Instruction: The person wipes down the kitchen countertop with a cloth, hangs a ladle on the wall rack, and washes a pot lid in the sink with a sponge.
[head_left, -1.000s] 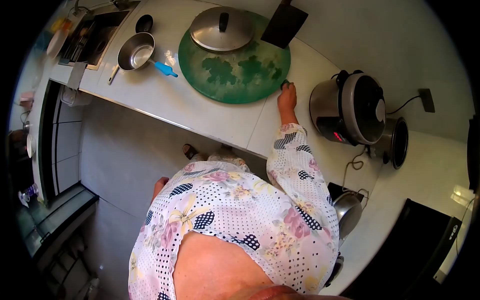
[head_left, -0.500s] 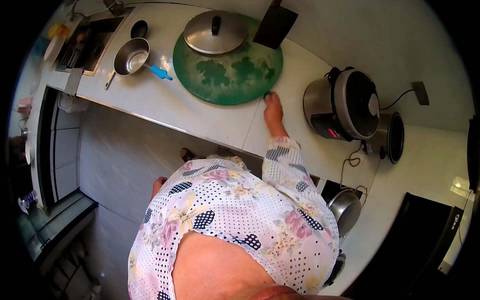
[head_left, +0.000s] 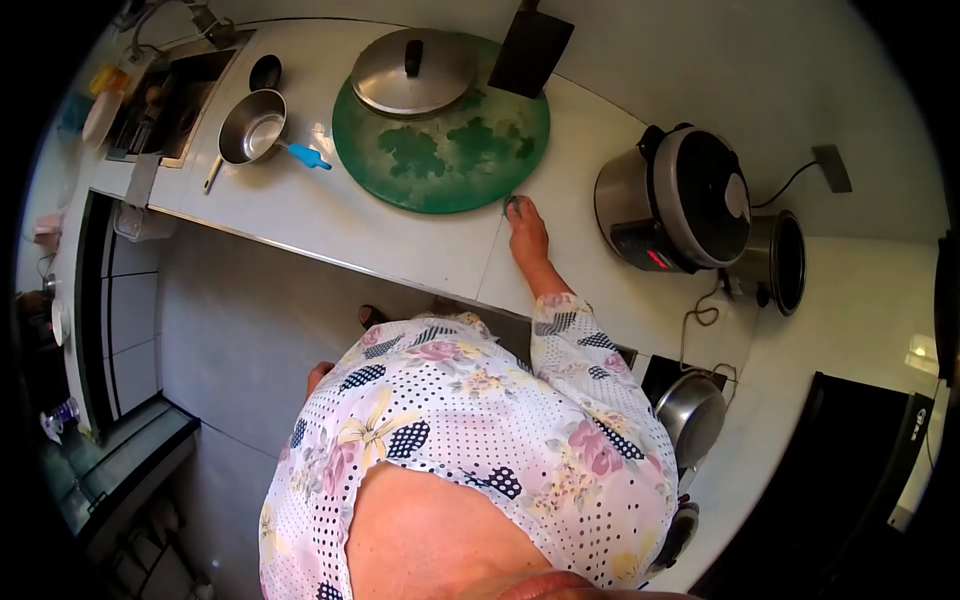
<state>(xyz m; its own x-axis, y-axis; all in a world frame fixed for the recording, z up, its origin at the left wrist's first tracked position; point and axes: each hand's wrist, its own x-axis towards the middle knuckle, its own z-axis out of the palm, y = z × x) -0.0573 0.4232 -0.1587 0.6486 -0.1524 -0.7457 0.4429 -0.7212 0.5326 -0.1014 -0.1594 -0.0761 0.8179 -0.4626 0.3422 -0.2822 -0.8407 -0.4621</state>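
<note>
My right hand [head_left: 528, 228] rests on the white countertop by the lower right edge of a round green board [head_left: 400, 188]. Its fingers are closed on a small dark thing [head_left: 511, 205], perhaps a scrubbing pad, mostly covered by the fingertips. On the board lies a steel lid [head_left: 415, 72] with a black knob. Only a bit of my left hand [head_left: 319, 375] shows, low beside my body; its fingers are hidden behind the patterned shirt.
Left of the board sits a steel saucepan [head_left: 252, 127] with a blue-handled tool; a sink [head_left: 165, 105] lies beyond. An electric pressure cooker [head_left: 680, 205] stands at right, its cord [head_left: 700, 318] trailing on the counter. A black spatula-like blade [head_left: 531, 52] hangs above the board.
My right hand has slid slightly left and toward me along the counter beside the board, still with the small dark thing. The camera view has shifted a little.
</note>
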